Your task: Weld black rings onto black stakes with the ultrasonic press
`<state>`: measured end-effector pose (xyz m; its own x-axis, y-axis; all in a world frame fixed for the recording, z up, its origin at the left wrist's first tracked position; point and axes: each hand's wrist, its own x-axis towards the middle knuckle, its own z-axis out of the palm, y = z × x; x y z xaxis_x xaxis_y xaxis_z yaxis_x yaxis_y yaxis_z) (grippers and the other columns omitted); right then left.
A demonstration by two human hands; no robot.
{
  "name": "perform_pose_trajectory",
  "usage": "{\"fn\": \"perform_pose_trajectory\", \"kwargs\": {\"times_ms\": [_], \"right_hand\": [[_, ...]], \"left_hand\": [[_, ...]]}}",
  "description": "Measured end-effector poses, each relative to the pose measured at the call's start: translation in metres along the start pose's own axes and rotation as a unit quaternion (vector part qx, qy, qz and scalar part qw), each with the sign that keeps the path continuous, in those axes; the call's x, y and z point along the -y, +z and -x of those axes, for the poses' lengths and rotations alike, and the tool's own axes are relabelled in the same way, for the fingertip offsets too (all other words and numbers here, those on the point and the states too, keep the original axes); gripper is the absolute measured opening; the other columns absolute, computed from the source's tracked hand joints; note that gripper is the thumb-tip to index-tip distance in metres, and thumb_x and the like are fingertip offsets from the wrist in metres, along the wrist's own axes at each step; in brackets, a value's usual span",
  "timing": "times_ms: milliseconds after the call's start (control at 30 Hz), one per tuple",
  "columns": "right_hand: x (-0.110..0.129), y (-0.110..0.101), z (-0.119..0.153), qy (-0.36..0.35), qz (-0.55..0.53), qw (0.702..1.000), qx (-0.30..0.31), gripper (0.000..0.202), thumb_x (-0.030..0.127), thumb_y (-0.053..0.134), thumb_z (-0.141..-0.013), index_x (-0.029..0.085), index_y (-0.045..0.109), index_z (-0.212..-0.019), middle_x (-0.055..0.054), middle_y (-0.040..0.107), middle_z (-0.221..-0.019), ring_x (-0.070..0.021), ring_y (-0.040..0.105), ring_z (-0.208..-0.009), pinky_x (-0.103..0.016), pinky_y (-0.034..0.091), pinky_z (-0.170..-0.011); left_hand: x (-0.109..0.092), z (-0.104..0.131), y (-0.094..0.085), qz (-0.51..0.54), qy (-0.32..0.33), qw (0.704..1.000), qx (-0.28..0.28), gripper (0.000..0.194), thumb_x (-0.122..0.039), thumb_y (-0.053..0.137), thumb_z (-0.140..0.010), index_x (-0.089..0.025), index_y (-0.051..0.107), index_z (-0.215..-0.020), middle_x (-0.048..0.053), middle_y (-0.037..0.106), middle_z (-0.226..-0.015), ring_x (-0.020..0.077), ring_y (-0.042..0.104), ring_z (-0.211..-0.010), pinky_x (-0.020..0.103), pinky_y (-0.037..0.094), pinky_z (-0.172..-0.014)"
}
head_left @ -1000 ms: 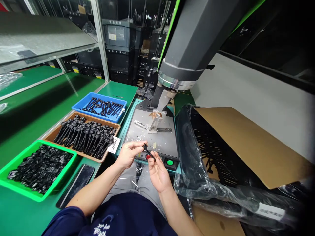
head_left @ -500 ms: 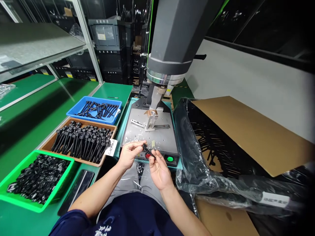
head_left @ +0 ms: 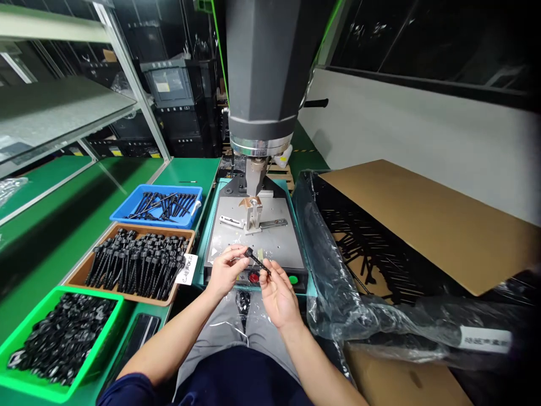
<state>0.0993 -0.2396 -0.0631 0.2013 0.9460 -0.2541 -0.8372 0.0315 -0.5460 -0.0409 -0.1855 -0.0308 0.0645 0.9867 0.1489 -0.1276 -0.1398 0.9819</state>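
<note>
Between my hands is a black plastic rod with a ridged shaft and a wider head (head_left: pixel 256 258), tilted down to the right. My left hand (head_left: pixel 227 272) pinches its head end between thumb and fingers. The fingers of my right hand (head_left: pixel 279 293) close on the tip of the shaft. Both hands are above the front edge of a metal machine plate (head_left: pixel 228 242). Behind them, a small metal fixture (head_left: pixel 253 217) stands under the tool head of a grey press (head_left: pixel 256 175).
Left of the plate stand a blue tray (head_left: pixel 116 215) of black rods, a brown tray (head_left: pixel 80 270) of headed rods and a green bin (head_left: pixel 63 392) of small black parts. Right is a plastic-lined box (head_left: pixel 338 299) of rods beneath a cardboard sheet (head_left: pixel 422 220). A red button (head_left: pixel 253 277) fronts the machine.
The view has shifted, so the press and plate appear further left. The rod shows more fully between my hands, which still grip both its ends.
</note>
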Motion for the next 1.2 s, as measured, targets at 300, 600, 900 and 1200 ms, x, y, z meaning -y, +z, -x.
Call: {"fn": "perform_pose_trajectory", "kwargs": {"times_ms": [300,600,900,1200], "right_hand": [[0.015,-0.014,-0.032,-0.176,0.177,0.964,0.089,0.035,0.038,0.073,-0.082,0.025,0.067,-0.113,-0.011,0.063,-0.126,-0.0244,0.064,-0.102,-0.045,0.052,-0.089],[0.021,-0.061,-0.023,-0.100,0.219,0.970,0.041,0.048,0.046,0.073,-0.079,0.022,0.061,-0.119,-0.013,0.066,-0.114,-0.0246,0.063,-0.096,-0.035,0.054,-0.070],[0.017,-0.082,0.001,-0.046,0.205,0.977,0.048,0.049,0.044,0.077,-0.077,0.022,0.064,-0.118,-0.009,0.069,-0.094,-0.0199,0.062,-0.074,-0.030,0.049,-0.060],[0.020,-0.081,0.002,-0.041,0.210,0.974,0.072,0.045,0.044,0.073,-0.080,0.020,0.063,-0.116,-0.008,0.068,-0.088,-0.0178,0.059,-0.070,-0.028,0.045,-0.060]], "left_hand": [[-0.010,-0.062,0.029,0.074,-0.161,0.984,0.021,0.040,-0.042,0.088,-0.053,-0.014,0.072,-0.077,0.002,0.067,-0.069,0.0117,0.061,-0.064,0.025,0.049,-0.064],[-0.017,-0.155,0.023,-0.229,0.072,0.971,-0.016,0.025,-0.034,0.074,-0.070,-0.016,0.074,-0.088,0.007,0.074,-0.085,0.0181,0.064,-0.075,0.029,0.048,-0.071],[0.001,-0.192,0.022,-0.370,0.145,0.917,0.043,0.018,-0.030,0.068,-0.076,-0.020,0.076,-0.088,0.006,0.074,-0.092,0.0228,0.065,-0.094,0.032,0.048,-0.084],[-0.003,-0.200,0.017,-0.423,0.203,0.879,0.091,0.015,-0.028,0.065,-0.081,-0.020,0.076,-0.087,0.004,0.065,-0.085,0.0191,0.060,-0.088,0.030,0.047,-0.082]]}}
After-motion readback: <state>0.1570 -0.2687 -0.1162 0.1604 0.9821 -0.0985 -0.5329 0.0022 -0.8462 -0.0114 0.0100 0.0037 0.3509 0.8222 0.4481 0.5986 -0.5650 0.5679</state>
